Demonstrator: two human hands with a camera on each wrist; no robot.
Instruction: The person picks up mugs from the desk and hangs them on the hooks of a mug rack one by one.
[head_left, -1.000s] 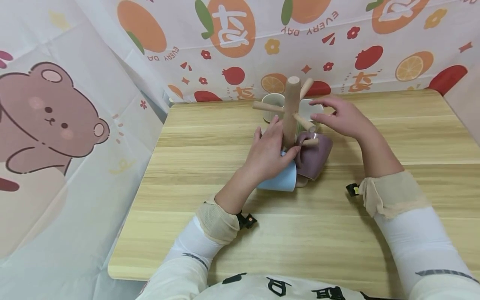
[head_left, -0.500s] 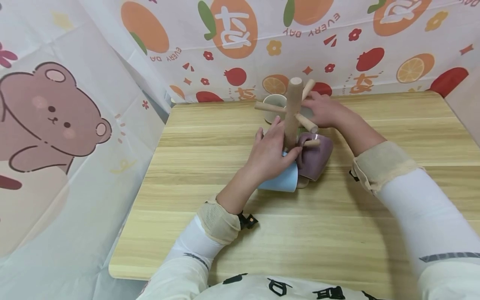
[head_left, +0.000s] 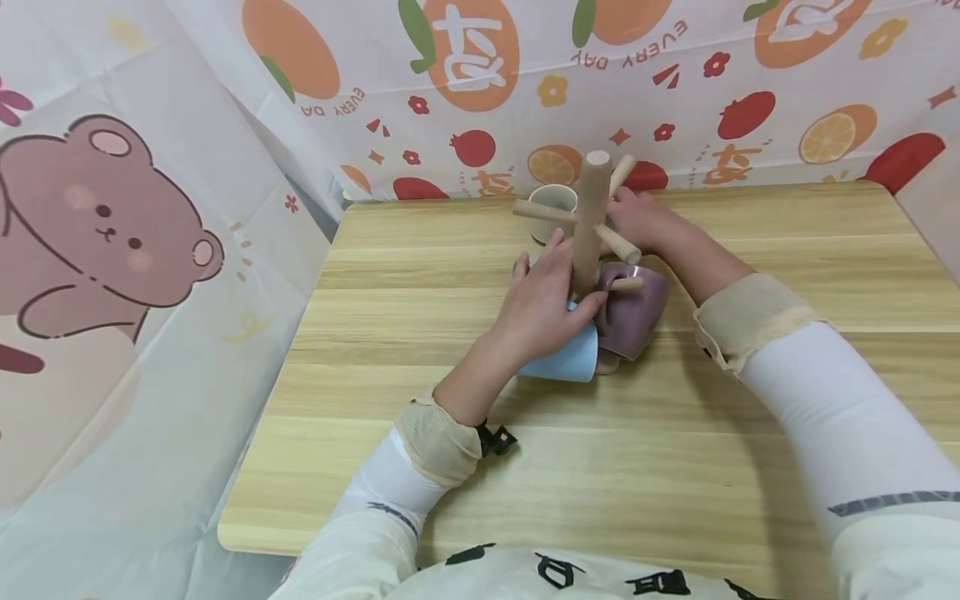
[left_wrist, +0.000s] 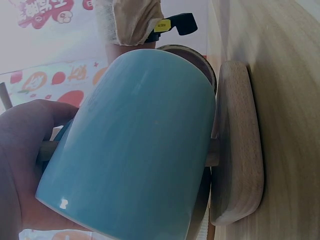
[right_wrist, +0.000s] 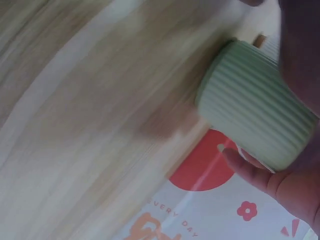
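Observation:
A wooden mug tree (head_left: 592, 200) stands upright toward the back of the table. My left hand (head_left: 534, 304) holds its post low down, thumb in front. Under that hand a light blue mug (left_wrist: 135, 145) hangs tilted beside the wooden base (left_wrist: 240, 150). A purple mug (head_left: 641, 312) hangs on the right, its handle over a peg. My right hand (head_left: 640, 221) reaches behind the post and grips a green ribbed mug (right_wrist: 255, 100), fingers on both sides. In the head view that mug is mostly hidden.
A whitish ribbed cup (head_left: 552, 200) stands behind the tree, at its left. Bare pegs (head_left: 618, 244) stick out from the upper post. A fruit-print cloth (head_left: 420, 75) hangs along the table's back edge. The wooden tabletop (head_left: 637, 467) extends toward the person.
My right hand has moved left and back, from beside the green mug to behind the post, and now grips it. The left hand stays on the post.

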